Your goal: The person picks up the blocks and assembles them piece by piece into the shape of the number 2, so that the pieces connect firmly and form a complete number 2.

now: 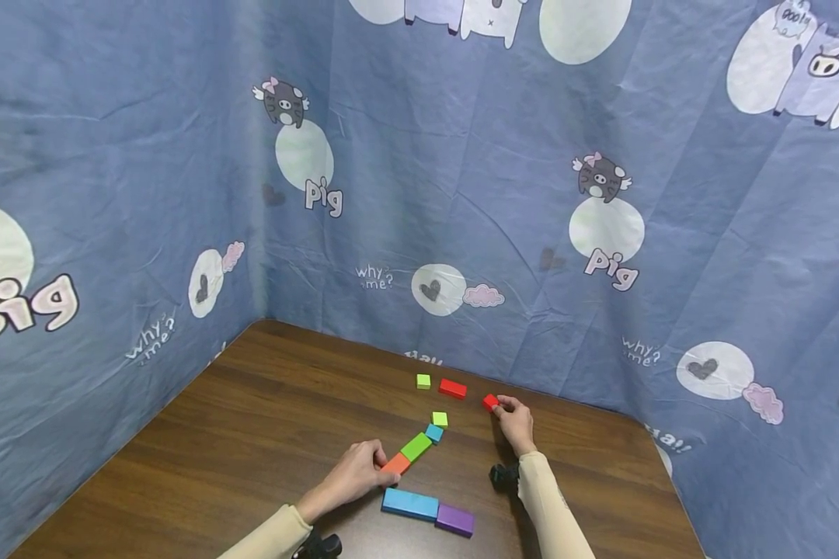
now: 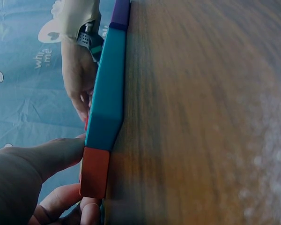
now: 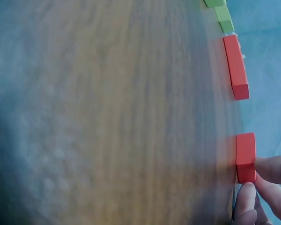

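My left hand pinches an orange block between thumb and fingers on the table. That block's far end meets a green block, followed in a slanting line by a small blue block and a yellow-green cube. Farther right, my right hand holds a small red block by its right side with thumb and fingertips. In the right wrist view this red block stands apart from a longer red block. Nearer me, a long blue block touches a purple block end to end.
Another yellow-green cube lies left of the longer red block near the back. The brown wooden table ends against a blue printed curtain behind and at the left. Dark wrist cameras sit below both hands.
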